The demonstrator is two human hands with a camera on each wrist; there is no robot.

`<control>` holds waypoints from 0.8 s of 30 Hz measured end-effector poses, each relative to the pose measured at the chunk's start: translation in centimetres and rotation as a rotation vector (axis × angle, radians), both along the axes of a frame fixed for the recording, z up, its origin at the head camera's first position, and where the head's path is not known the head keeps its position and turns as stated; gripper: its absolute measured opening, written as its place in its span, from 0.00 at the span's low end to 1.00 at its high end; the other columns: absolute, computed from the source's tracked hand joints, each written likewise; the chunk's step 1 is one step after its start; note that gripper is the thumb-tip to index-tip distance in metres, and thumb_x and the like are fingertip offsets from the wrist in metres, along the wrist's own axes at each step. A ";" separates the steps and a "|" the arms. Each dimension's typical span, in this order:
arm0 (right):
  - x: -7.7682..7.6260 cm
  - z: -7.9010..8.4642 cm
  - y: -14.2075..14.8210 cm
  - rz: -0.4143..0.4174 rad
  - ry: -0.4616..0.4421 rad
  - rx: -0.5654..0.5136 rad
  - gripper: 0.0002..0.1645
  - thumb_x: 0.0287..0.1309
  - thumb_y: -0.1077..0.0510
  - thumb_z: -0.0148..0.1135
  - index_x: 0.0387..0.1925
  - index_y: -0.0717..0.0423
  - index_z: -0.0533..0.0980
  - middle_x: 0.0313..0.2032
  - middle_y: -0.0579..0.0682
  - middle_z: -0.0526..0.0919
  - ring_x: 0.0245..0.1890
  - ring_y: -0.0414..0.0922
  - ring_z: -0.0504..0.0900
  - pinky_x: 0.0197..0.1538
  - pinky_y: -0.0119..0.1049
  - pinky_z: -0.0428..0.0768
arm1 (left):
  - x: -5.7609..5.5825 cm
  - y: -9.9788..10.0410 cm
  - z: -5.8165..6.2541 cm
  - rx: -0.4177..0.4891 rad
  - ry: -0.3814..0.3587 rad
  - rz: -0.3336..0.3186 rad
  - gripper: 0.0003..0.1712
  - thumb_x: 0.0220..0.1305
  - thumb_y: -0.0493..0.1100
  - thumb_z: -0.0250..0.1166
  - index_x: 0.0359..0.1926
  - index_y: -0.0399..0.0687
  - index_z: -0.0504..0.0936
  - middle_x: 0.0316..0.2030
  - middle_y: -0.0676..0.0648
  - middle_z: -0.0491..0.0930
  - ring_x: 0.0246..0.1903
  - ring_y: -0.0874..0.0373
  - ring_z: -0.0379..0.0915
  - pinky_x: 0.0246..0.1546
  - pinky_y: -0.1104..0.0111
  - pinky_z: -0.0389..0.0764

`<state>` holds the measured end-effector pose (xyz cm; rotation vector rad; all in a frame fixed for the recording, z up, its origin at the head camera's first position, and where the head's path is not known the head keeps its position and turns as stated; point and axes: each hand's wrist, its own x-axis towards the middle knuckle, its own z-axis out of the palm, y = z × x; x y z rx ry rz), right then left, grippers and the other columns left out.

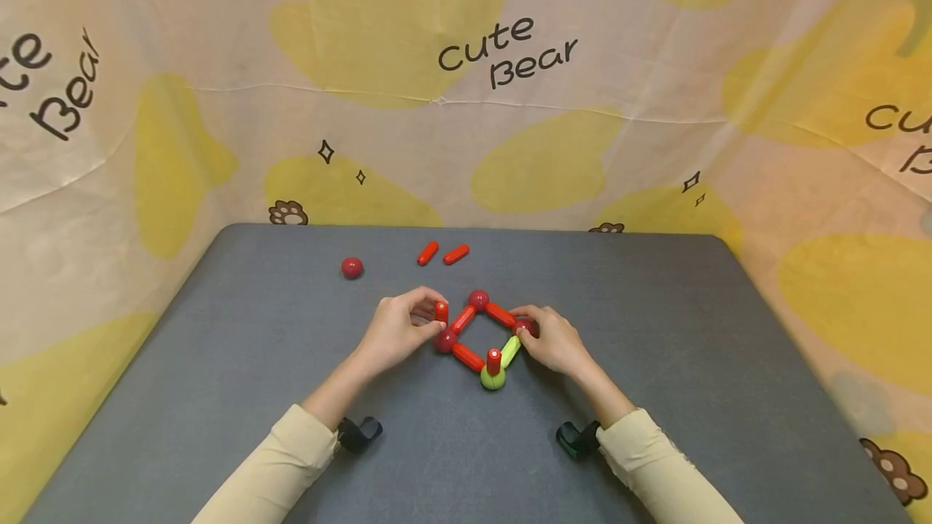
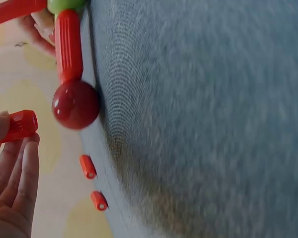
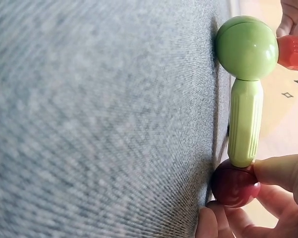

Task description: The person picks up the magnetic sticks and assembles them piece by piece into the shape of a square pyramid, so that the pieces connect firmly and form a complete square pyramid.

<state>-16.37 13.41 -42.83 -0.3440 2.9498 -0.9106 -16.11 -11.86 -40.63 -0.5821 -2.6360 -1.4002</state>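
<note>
On the table lies a four-sided frame of rods and balls. Its sides are three red rods [image 1: 469, 357] and one light green rod [image 3: 246, 124]. Red balls mark the far corner [image 1: 478, 299] and left corner [image 2: 75, 104]; a green ball [image 3: 247, 48] forms the near corner, with a red rod [image 1: 493, 361] standing upright on it. My left hand [image 1: 396, 326] pinches another red rod [image 2: 22, 125] upright over the left ball, a gap showing between them in the left wrist view. The right-corner red ball [image 3: 236, 184] is gripped by my right hand [image 1: 557, 338].
Farther back on the grey table [image 1: 619, 281] lie a loose red ball [image 1: 353, 268] and two loose red rods, one [image 1: 428, 253] left of the other [image 1: 456, 255]. A patterned cloth [image 1: 408, 144] hangs behind the table and at both sides.
</note>
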 end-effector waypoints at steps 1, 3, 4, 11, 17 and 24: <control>0.0 0.0 0.0 -0.001 0.000 0.000 0.16 0.54 0.60 0.60 0.47 0.52 0.78 0.25 0.48 0.70 0.25 0.43 0.66 0.27 0.34 0.61 | 0.0 0.2 -0.1 -0.001 -0.007 -0.002 0.13 0.49 0.32 0.68 0.37 0.48 0.79 0.30 0.52 0.82 0.32 0.61 0.80 0.33 0.71 0.80; 0.0 0.0 0.0 -0.001 -0.001 -0.001 0.16 0.54 0.60 0.60 0.47 0.52 0.78 0.25 0.48 0.70 0.25 0.43 0.66 0.27 0.34 0.61 | 0.1 0.4 -0.3 -0.008 -0.017 -0.001 0.13 0.49 0.33 0.68 0.37 0.49 0.79 0.31 0.52 0.82 0.32 0.62 0.79 0.34 0.70 0.80; 0.0 0.0 0.0 -0.001 -0.001 -0.002 0.16 0.54 0.60 0.60 0.47 0.51 0.78 0.25 0.48 0.70 0.25 0.43 0.66 0.27 0.34 0.61 | 0.1 0.5 -0.3 -0.009 -0.022 0.001 0.13 0.49 0.33 0.69 0.37 0.49 0.79 0.31 0.53 0.82 0.32 0.62 0.79 0.34 0.70 0.80; 0.0 0.0 0.0 -0.002 0.004 -0.002 0.16 0.54 0.59 0.61 0.47 0.51 0.78 0.25 0.48 0.70 0.25 0.43 0.66 0.27 0.34 0.61 | 0.3 0.7 -0.8 -0.033 -0.051 0.019 0.13 0.49 0.34 0.69 0.37 0.51 0.80 0.31 0.53 0.81 0.32 0.62 0.79 0.34 0.72 0.80; 0.0 -0.1 0.0 0.000 0.012 0.000 0.17 0.54 0.60 0.61 0.47 0.51 0.78 0.26 0.48 0.71 0.25 0.43 0.66 0.27 0.34 0.61 | 0.3 0.7 -1.1 -0.024 -0.046 0.020 0.13 0.49 0.33 0.69 0.36 0.51 0.80 0.31 0.53 0.82 0.32 0.62 0.79 0.33 0.72 0.79; 0.5 -0.2 0.4 -0.026 0.019 -0.042 0.24 0.53 0.58 0.61 0.53 0.59 0.73 0.35 0.53 0.77 0.29 0.43 0.72 0.31 0.36 0.70 | 0.4 0.8 -1.0 -0.026 -0.067 0.036 0.13 0.49 0.33 0.69 0.37 0.50 0.80 0.32 0.52 0.82 0.33 0.61 0.79 0.33 0.72 0.79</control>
